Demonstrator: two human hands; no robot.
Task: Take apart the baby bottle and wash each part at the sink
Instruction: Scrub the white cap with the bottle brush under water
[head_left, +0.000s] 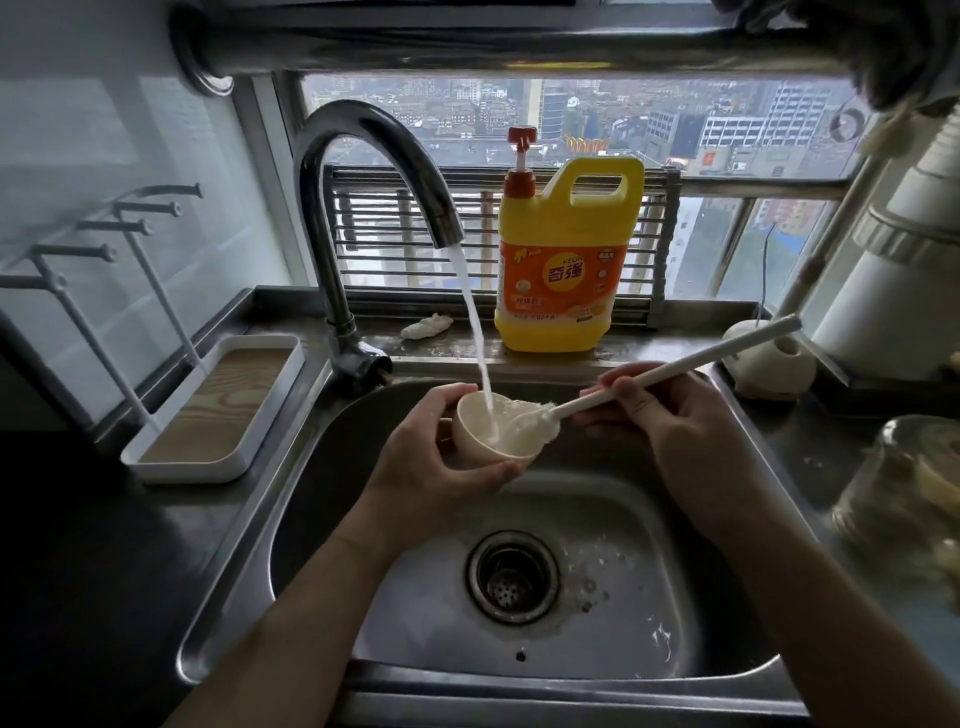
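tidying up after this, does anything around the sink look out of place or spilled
A crumpled white scrap lies loose on the ledge between the faucet and the detergent bottle, and white flecks dot the sink floor right of the drain. Nothing looks tipped or broken.

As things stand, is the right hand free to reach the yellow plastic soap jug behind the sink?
Probably not at once: the right hand grips the white long-handled brush. The path to the yellow plastic soap jug itself looks open.
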